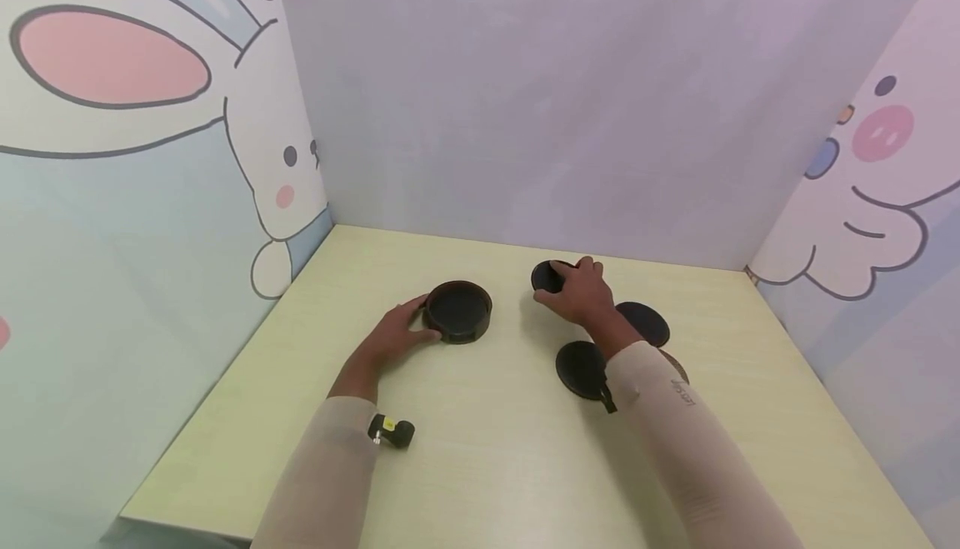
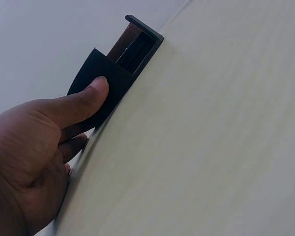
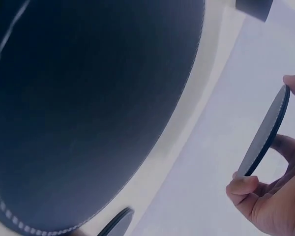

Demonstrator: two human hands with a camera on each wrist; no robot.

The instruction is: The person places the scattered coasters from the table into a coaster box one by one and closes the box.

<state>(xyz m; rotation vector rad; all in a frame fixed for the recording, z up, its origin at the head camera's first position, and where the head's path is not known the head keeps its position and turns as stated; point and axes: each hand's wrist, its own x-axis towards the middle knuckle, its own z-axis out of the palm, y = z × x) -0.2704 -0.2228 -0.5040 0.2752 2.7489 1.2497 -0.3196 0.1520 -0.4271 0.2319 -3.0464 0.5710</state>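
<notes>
A round black coaster holder (image 1: 482, 326) with a notched side sits left of the table's middle. My left hand (image 1: 390, 336) grips its left side; in the left wrist view the thumb lies on the outer wall (image 2: 88, 69), and dark coasters (image 2: 136, 51) show through the side gap. Toward the back of the table, my right hand (image 1: 583, 292) holds a round black coaster (image 1: 546, 277) by its edge. The right wrist view shows this coaster (image 3: 266, 130) tilted, pinched between thumb and fingers. A large dark coaster with pale stitching (image 3: 93, 108) fills that view's left.
On the right of the pale table (image 1: 495, 466), a black coaster (image 1: 643, 323), another black coaster (image 1: 579, 367) and a brownish disc (image 1: 677, 364) lie around and partly under my right forearm. A wall (image 1: 525, 116) stands behind, with cartoon-printed walls at both sides.
</notes>
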